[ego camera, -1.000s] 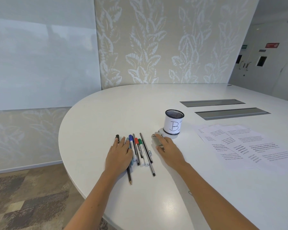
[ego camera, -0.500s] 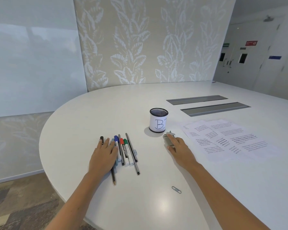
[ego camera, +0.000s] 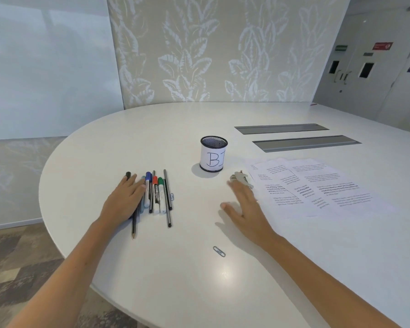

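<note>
My left hand [ego camera: 124,200] lies flat, fingers straight, on the left side of a row of markers and pencils [ego camera: 157,194] on the white table [ego camera: 175,280]; blue, red and green caps show beside it. My right hand [ego camera: 244,204] rests flat on the table with fingers spread, its fingertips touching a small metal stapler-like object [ego camera: 240,177] at the edge of several printed sheets [ego camera: 317,185]. A black mesh pen cup [ego camera: 213,153] with a white label reading "B" stands upright beyond, between the two hands.
A paper clip [ego camera: 219,251] lies near the front between my forearms; another clip [ego camera: 172,196] sits by the pencils. Two grey cable hatches [ego camera: 305,143] are set in the table behind the papers. The table's curved edge [ego camera: 57,233] drops to carpet at left.
My right hand slid right with the metal object, from beside the cup toward the papers, and its fingers spread. The view shifted, showing the front paper clip. My left hand stayed on the pens.
</note>
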The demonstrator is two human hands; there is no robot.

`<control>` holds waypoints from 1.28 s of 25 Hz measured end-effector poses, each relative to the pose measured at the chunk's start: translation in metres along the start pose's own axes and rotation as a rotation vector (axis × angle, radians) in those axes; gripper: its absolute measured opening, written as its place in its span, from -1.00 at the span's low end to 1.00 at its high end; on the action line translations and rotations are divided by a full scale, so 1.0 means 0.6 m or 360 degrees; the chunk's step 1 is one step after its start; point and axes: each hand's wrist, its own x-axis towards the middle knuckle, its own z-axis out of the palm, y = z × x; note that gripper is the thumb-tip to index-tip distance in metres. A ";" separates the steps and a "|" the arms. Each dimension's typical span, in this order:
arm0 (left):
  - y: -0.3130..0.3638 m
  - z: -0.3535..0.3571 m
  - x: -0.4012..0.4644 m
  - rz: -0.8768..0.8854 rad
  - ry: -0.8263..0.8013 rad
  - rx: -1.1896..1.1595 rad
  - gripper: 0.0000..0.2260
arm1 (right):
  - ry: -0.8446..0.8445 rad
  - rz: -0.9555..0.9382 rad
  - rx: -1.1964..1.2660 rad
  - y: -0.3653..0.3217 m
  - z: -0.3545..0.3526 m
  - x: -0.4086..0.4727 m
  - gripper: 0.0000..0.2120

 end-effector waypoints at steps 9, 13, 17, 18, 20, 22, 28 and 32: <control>0.004 0.000 -0.010 0.0128 0.0113 0.0036 -0.67 | -0.0951 -0.0344 -0.0850 -0.060 0.022 -0.098 -0.30; 0.006 -0.003 -0.009 0.0174 0.0064 0.0102 -0.63 | -0.0871 -0.0171 -0.0818 -0.070 0.065 -0.025 -0.28; 0.009 -0.006 -0.009 0.0068 0.0026 0.0056 -0.58 | -0.0812 -0.0050 -0.0762 -0.080 0.123 0.064 -0.26; 0.008 -0.006 -0.008 0.0076 0.0026 0.0080 -0.58 | -0.0792 -0.0024 -0.0740 -0.084 0.134 0.082 -0.25; 0.007 -0.006 -0.007 0.0094 0.0030 0.0114 -0.59 | -0.0730 0.0020 -0.0697 -0.092 0.155 0.109 -0.23; 0.003 -0.004 -0.004 0.0103 0.0011 0.0131 -0.58 | -0.0675 0.0065 -0.0687 -0.098 0.170 0.124 -0.20; -0.001 -0.002 -0.003 0.0063 0.0000 0.0086 -0.56 | -0.0537 0.0171 -0.0438 -0.104 0.172 0.127 -0.24; -0.001 -0.003 -0.001 0.0056 0.0020 0.0031 -0.57 | -0.0490 0.0129 -0.0569 -0.091 0.159 0.091 -0.22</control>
